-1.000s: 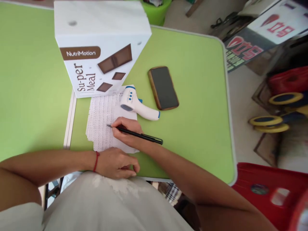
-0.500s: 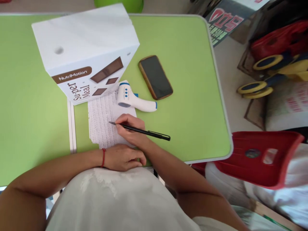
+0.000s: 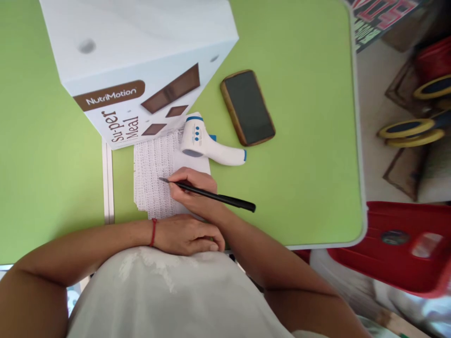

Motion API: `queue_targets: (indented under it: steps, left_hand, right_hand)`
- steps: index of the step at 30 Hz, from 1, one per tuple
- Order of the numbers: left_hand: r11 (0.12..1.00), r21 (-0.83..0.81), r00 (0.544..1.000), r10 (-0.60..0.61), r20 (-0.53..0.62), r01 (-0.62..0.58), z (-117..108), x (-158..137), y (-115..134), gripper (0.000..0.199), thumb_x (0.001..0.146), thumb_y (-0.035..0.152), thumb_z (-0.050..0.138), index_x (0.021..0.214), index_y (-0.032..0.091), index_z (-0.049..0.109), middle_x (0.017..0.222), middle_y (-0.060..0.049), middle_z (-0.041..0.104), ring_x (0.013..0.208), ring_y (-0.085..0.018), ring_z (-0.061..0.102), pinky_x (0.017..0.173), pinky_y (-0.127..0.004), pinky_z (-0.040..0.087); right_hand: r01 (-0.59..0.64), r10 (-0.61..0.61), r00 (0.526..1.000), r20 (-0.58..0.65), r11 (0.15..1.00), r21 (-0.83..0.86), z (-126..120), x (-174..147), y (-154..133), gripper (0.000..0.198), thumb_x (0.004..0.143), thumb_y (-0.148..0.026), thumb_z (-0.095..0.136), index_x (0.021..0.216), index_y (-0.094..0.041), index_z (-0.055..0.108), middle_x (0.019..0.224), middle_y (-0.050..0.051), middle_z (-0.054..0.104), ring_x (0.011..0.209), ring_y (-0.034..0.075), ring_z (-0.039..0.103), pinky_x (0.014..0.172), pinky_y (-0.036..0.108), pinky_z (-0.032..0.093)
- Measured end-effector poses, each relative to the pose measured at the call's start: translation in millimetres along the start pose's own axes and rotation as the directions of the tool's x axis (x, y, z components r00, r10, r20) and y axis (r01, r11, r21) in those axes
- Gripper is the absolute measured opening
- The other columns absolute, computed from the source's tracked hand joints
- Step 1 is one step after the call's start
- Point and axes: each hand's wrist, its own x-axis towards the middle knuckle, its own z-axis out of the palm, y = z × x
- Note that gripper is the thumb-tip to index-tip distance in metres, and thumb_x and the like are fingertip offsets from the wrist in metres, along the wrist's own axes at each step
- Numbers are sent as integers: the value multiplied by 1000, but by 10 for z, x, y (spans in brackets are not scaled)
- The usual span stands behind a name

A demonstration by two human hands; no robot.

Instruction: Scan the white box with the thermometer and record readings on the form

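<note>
In my right hand is a black pen, its tip touching a sheet of paper covered in dense rows of handwriting. The pen's capped end points to the lower right. My left hand, with a red string bracelet at the wrist, rests palm down by the table's near edge at the bottom of the paper. Its fingers are loosely bent, with nothing seen in them. Just beyond my right hand, a white and blue infrared thermometer lies on the paper's upper right part.
A large white NutriMotion box stands on the green table, overlapping the paper's top edge. Right of the thermometer lies a phone in a brown case. A red plastic chair and yellow-rimmed scissor-like handles are beyond the table.
The view has moved closer, so the box, phone and thermometer look larger and the table's right edge sits farther right. The pen tip stays at about the same place on the paper.
</note>
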Motion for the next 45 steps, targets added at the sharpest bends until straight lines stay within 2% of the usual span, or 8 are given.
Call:
queue_targets:
  steps: [10,25,31,34,35,38,42,45]
  left_hand:
    - [1000,12,998,29,-59,-28,23,-15,-27,15,96,21,46,96,16,59,102,-6,68,93,-15,62,86,-24,48]
    - [999,11,997,47,-54,-46,22,-29,26,9,94,18,51,95,17,60,98,-4,70,90,-14,63,85,-22,48]
    - [969,91,940,246,-237,-230,-57,-175,302,12,94,23,52,91,16,61,83,-4,70,73,-12,62,70,-22,49]
    - [961,218,891,246,-382,-171,-195,-358,445,12,93,19,52,86,18,61,74,-1,67,60,-10,56,58,-23,46]
    - [963,241,846,225,-483,-119,-248,-429,464,11,92,19,54,85,19,61,69,1,64,54,-9,52,52,-23,43]
    - [958,283,562,260,-785,-47,-402,-633,389,8,92,22,58,85,20,61,58,4,54,45,-8,41,41,-21,32]
    - [890,456,189,446,-875,12,-596,-805,55,18,91,26,61,76,19,56,53,5,44,44,-6,34,41,-21,27]
    - [896,443,127,437,-891,29,-719,-847,-147,32,89,30,65,64,18,48,49,7,38,42,-5,29,40,-21,23]
  right_hand:
    - [118,-119,993,-7,991,-61,45,-34,27,11,80,-14,58,83,-23,62,71,-3,67,63,10,62,60,23,51]
    - [49,-52,998,-47,997,-53,40,-34,39,12,76,-13,56,78,-23,61,69,-3,66,59,10,59,58,23,48]
    - [131,-133,990,-51,990,-51,79,-41,71,14,73,-9,57,75,-23,60,64,-5,63,56,10,57,55,22,46]
    - [105,-106,994,-38,994,-16,41,-20,25,14,74,-9,56,75,-23,59,63,-4,63,56,9,57,54,21,45]
    - [100,-100,995,-8,995,9,25,-12,9,12,76,-11,56,75,-22,59,64,-4,63,57,9,57,54,21,45]
    - [65,-67,997,26,996,55,1,4,-18,8,78,-16,58,74,-22,60,64,-4,63,56,9,56,54,21,46]
    - [14,-12,997,-78,999,31,37,-3,-8,10,75,-14,56,71,-22,59,60,-5,61,50,8,53,52,21,45]
    - [18,-19,997,-72,1000,-11,57,-20,6,11,75,-14,55,71,-23,60,60,-5,62,52,9,55,54,22,47]
